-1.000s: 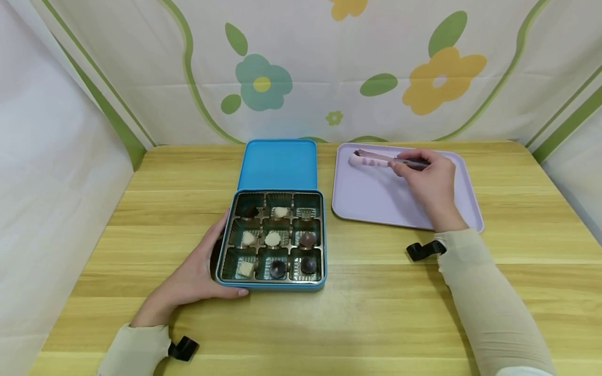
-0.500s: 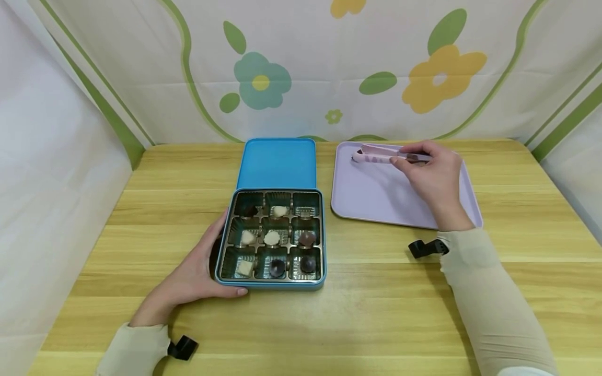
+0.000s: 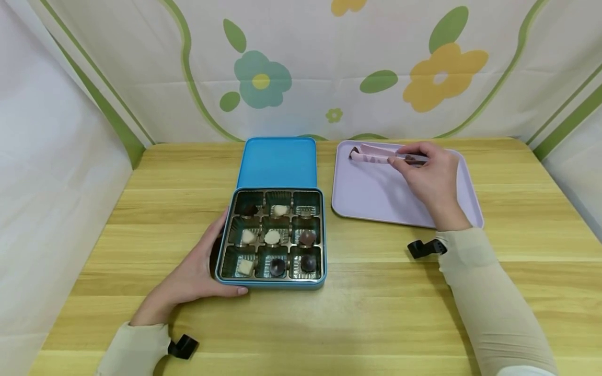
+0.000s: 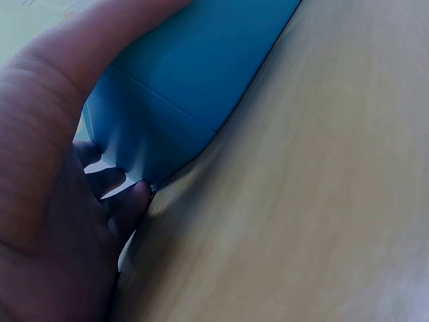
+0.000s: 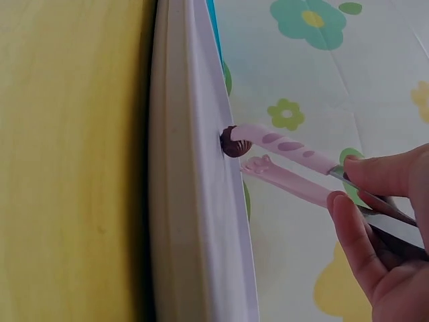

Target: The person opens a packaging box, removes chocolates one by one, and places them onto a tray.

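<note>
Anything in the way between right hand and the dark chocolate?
Nothing visible blocks it. The right hand holds the pink tongs, their tips right at the dark chocolate; the lilac tray lies beneath.

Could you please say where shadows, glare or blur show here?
Head: shadow on the lilac tray near the right hand; left wrist: the left hand looks dim, the tabletop blurred, pale sheen lower right; right wrist: dark shadow beside the tray.

Since one second ago, the chocolate, then between the tips of the tongs, sits against one tip only; the other stands apart.
</note>
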Demonstrator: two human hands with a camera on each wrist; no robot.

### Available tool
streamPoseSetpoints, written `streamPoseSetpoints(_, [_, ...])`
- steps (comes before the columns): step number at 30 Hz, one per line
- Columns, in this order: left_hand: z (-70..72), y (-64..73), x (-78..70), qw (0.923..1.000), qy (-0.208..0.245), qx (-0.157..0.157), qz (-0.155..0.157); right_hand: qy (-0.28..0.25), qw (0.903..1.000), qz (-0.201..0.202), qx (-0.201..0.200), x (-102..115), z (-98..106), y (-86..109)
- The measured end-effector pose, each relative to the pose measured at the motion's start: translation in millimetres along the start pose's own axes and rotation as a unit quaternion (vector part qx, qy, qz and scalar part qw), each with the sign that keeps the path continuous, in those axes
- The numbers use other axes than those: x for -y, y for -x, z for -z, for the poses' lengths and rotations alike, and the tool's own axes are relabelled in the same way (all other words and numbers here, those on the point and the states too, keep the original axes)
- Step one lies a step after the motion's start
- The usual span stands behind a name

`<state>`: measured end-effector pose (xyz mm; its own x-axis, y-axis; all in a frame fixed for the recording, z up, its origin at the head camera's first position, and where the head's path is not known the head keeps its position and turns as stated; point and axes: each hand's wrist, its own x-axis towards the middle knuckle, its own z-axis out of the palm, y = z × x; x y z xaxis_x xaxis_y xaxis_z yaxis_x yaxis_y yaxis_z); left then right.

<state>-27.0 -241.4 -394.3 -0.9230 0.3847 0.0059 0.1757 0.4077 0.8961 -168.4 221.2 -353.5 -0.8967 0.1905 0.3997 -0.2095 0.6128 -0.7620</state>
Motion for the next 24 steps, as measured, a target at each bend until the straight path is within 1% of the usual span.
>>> streamPoseSetpoints(3, [0.7,-0.6,-0.8,1.0000,0.000,0.001,0.001,0.001,0.9999,-0.013,0.009,0,-1,-0.2])
streamPoseSetpoints(7, [0.9,0.3,-0.5,1.0000,-0.002,0.003,0.007,-0.006,0.9990,-0.033,0.031,-6,-3,-0.3])
streamPoseSetpoints(9, [0.6,1.1,0.3,1.0000,0.000,0.003,0.009,-0.008,0.9984,-0.043,0.036,-10,-4,-0.3])
streamPoseSetpoints(12, [0.1,1.9,1.3,0.9999,0.000,0.003,0.012,-0.009,0.9986,-0.045,0.026,-12,-3,-0.8])
streamPoseSetpoints(14, [0.0,2.0,1.5,0.9999,-0.001,0.002,0.011,-0.008,0.9991,-0.038,0.017,-10,0,-1.7])
streamPoseSetpoints(17, [0.2,2.1,1.3,1.0000,-0.003,0.002,0.008,0.001,0.9998,-0.018,0.006,-6,5,-2.9])
streamPoseSetpoints(20, [0.8,2.1,1.0,1.0000,-0.005,0.003,0.005,0.013,0.9997,0.018,0.002,-1,8,-2.9])
streamPoseSetpoints(24, [1.3,2.3,0.0,0.9999,-0.008,0.003,0.007,0.026,0.9946,0.100,0.010,6,8,-0.7])
